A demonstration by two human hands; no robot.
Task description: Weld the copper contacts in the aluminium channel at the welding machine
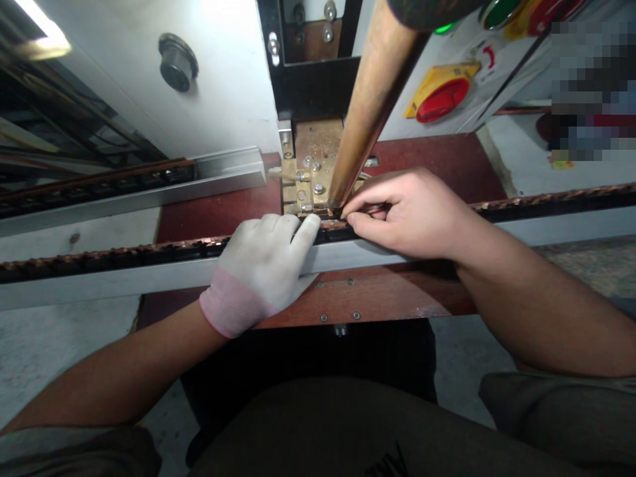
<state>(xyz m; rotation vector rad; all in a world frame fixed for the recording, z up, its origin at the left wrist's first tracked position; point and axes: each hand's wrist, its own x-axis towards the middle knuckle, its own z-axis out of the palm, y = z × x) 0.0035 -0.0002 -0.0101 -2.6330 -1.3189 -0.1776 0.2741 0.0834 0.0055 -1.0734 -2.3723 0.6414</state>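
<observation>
Under the copper rod [366, 99], on the red bench [218, 213]: strip [124, 254] lies crosswise. Right hand [412, 212] pinches what looks like a small clip [377, 211] on it. Gloved left hand [263, 265] presses flat, fingers unclenched. Strip judged long, stiff and light; best held beside the rod.

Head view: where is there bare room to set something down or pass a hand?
Free: red board left of the brass block; board behind the right hand; front strip below the rail. Crowded: copper rod tip, where left hand meets right.
</observation>
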